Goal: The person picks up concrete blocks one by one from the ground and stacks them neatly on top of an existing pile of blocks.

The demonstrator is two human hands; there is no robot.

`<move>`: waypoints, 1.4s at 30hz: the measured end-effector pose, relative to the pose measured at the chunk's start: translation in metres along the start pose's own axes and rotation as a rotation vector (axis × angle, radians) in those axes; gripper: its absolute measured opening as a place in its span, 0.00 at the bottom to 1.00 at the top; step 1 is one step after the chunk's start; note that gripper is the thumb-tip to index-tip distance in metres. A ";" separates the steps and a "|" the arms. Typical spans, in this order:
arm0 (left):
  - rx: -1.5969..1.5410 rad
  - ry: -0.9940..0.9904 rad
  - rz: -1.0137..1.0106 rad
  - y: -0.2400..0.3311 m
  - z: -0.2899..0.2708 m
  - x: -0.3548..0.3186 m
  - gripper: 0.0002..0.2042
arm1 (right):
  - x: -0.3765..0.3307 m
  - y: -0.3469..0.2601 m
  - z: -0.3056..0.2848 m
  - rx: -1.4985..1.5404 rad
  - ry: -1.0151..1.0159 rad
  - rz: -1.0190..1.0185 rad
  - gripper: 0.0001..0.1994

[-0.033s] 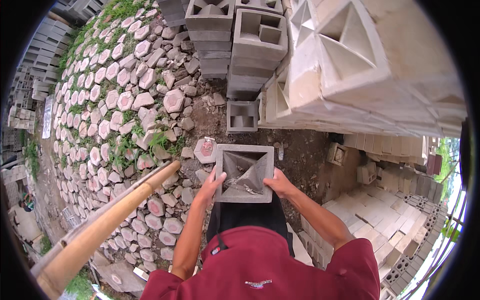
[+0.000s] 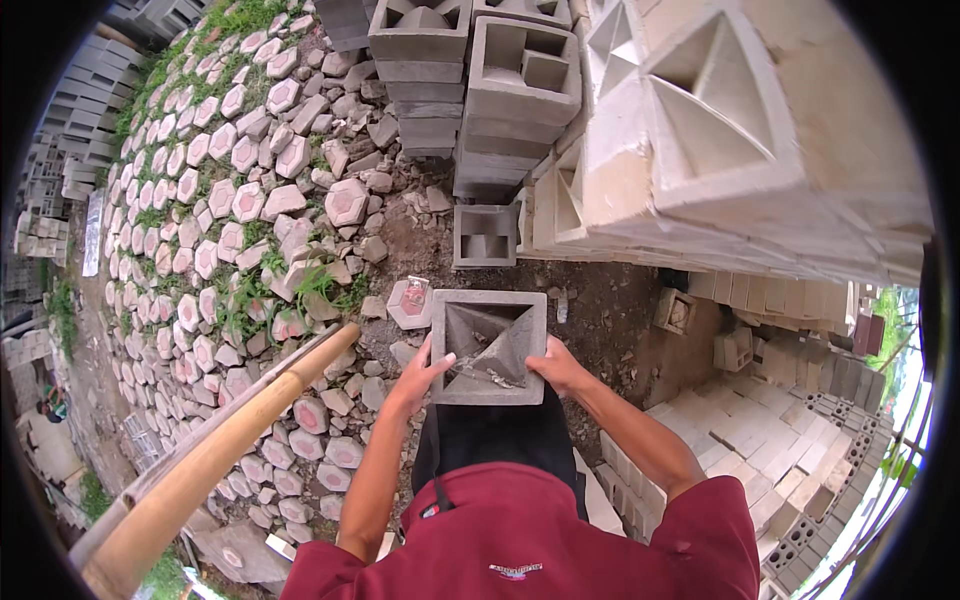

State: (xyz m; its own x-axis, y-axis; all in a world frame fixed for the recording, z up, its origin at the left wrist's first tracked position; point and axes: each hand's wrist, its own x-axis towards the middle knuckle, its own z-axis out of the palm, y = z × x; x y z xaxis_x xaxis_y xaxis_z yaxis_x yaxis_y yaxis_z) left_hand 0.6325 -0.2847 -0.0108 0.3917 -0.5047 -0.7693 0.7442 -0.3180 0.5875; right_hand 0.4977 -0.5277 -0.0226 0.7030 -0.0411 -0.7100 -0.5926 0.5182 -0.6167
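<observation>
A square grey concrete ventilation block (image 2: 500,352) is held in front of my body, its open face with slanted inner fins turned up toward me. My left hand (image 2: 422,374) grips the block's left side, thumb over the rim. On the opposite side my right hand (image 2: 558,367) is closed round the edge, thumb also on top. The fingers under and behind the block are mostly hidden. Just beyond its far left corner lies a hexagonal paving stone (image 2: 410,303) with a small clear wrapper on it. Farther ahead, a single grey block (image 2: 485,236) rests on the dirt.
Tall stacks of grey blocks (image 2: 418,75) stand ahead, and a high pale block stack (image 2: 720,120) rises at the right. A bamboo pole (image 2: 225,440) slants across the left. Hexagonal pavers (image 2: 245,200) and rubble cover the left ground. More blocks (image 2: 765,430) are piled at the lower right.
</observation>
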 end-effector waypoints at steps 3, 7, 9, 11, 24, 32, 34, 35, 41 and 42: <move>0.125 0.042 -0.099 0.028 -0.010 0.051 0.37 | 0.066 0.010 -0.023 0.010 0.032 0.001 0.29; 0.738 0.152 0.174 -0.038 -0.061 0.184 0.34 | 0.166 0.033 -0.049 -0.123 0.052 -0.108 0.34; 0.684 0.142 0.171 -0.047 -0.070 0.235 0.32 | 0.217 0.053 -0.074 -0.254 0.074 -0.220 0.35; 0.637 0.153 0.307 -0.075 -0.082 0.286 0.32 | 0.263 0.089 -0.103 -0.432 0.145 -0.198 0.36; 0.572 0.234 0.287 -0.062 -0.088 0.409 0.28 | 0.358 0.073 -0.091 -0.792 0.741 -0.311 0.29; 0.648 0.283 0.172 -0.064 -0.074 0.407 0.32 | 0.333 0.131 -0.063 0.733 0.606 0.227 0.39; 0.666 0.293 0.179 -0.065 -0.072 0.408 0.33 | 0.348 0.137 -0.058 0.824 0.548 -0.018 0.35; 0.674 0.298 0.181 -0.065 -0.072 0.409 0.33 | 0.355 0.139 -0.058 0.821 0.583 -0.010 0.34; 0.649 0.262 0.234 -0.044 -0.064 0.407 0.34 | 0.368 0.147 -0.058 0.857 0.688 0.009 0.27; 0.644 0.269 0.241 -0.044 -0.067 0.409 0.34 | 0.368 0.146 -0.057 0.866 0.669 -0.010 0.27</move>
State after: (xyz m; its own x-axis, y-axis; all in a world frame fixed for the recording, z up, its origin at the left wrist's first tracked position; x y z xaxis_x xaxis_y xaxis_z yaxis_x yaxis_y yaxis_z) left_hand 0.7960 -0.4236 -0.3680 0.6846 -0.4322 -0.5869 0.1885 -0.6729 0.7154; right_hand 0.6478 -0.5157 -0.3928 0.1952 -0.3689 -0.9087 0.0737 0.9295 -0.3615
